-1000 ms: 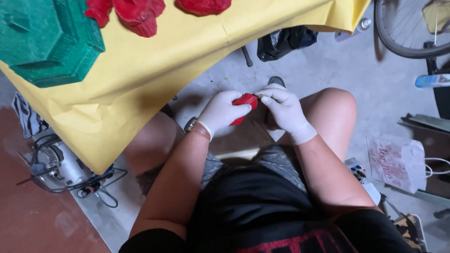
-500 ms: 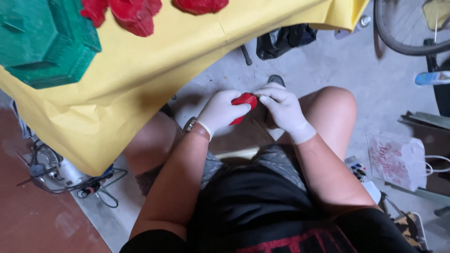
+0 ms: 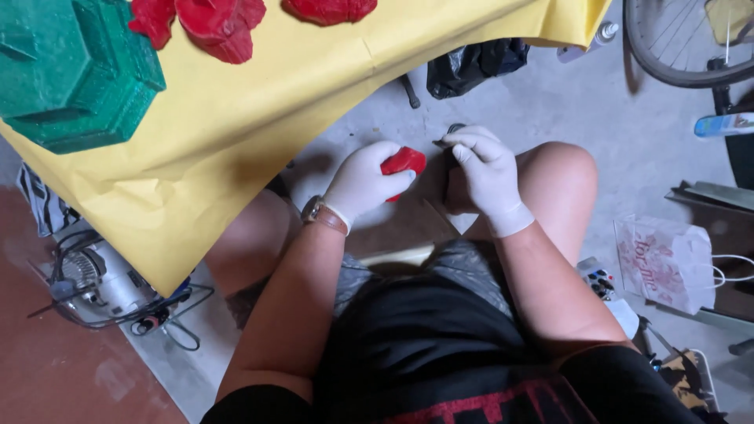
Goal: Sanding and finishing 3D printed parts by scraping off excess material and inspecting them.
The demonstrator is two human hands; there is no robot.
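Red lumpy moulded piece [image 3: 404, 162], small and irregular, sits pinched in the white-gloved left hand [image 3: 363, 182] of a seated person, held above the knees and just below the drooping edge of a yellow paper sheet [image 3: 314, 86] covering a table. Its lower half is hidden by the curled fingers, so its full shape cannot be made out. The white-gloved right hand [image 3: 483, 169] is closed around a thin dark tool [image 3: 444, 144], of which only the tip shows beyond the fingers; what kind of tool it is cannot be told. Tool tip and red piece lie near each other, whether touching or not is unclear. On the table, cut off by the top edge, lie a green faceted block [image 3: 71, 74] and several red moulded shapes [image 3: 220, 23]. The yellow sheet hangs over the left knee, leaving open concrete floor [image 3: 565, 102] ahead of the hands. To the right stand a white paper bag [image 3: 667, 263] and a partly seen bicycle wheel [image 3: 683, 47]; a small machine with tangled cables [image 3: 102, 286] crowds the left.
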